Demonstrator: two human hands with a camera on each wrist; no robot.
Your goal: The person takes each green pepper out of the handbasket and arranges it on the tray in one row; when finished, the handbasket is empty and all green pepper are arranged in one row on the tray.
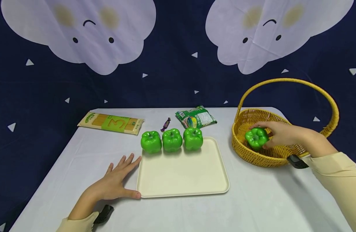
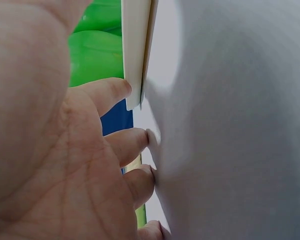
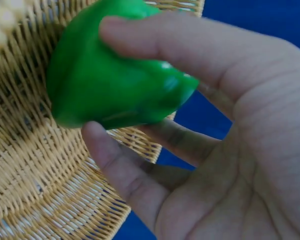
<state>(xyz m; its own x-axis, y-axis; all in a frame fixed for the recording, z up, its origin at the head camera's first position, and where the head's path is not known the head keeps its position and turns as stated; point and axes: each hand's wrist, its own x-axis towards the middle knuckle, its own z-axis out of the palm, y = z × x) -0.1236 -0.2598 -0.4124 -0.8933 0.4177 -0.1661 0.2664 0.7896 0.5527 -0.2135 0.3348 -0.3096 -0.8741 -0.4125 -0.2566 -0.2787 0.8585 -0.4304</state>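
In the head view my right hand [image 1: 285, 132] grips a green bell pepper [image 1: 256, 138] inside the yellow wicker basket [image 1: 253, 158]. The right wrist view shows my thumb on one side of that pepper [image 3: 115, 85] and fingers on the other. My left hand [image 1: 114, 182] has its fingers spread on the table, with the thumb and index fingertip at the left edge of a cream tray [image 1: 183, 177]. Along the tray's far side stand a left pepper [image 1: 151, 142], a middle pepper [image 1: 172, 140] and a right pepper [image 1: 193, 139], side by side.
Behind the tray lie a noodle packet [image 1: 111, 123], a small purple-wrapped candy [image 1: 165, 124] and a green snack bag [image 1: 196, 116]. The basket's tall handle [image 1: 288, 80] arches over it at the right. A dark blue cloth with clouds [image 1: 172, 80] hangs behind the white table [image 1: 253, 196].
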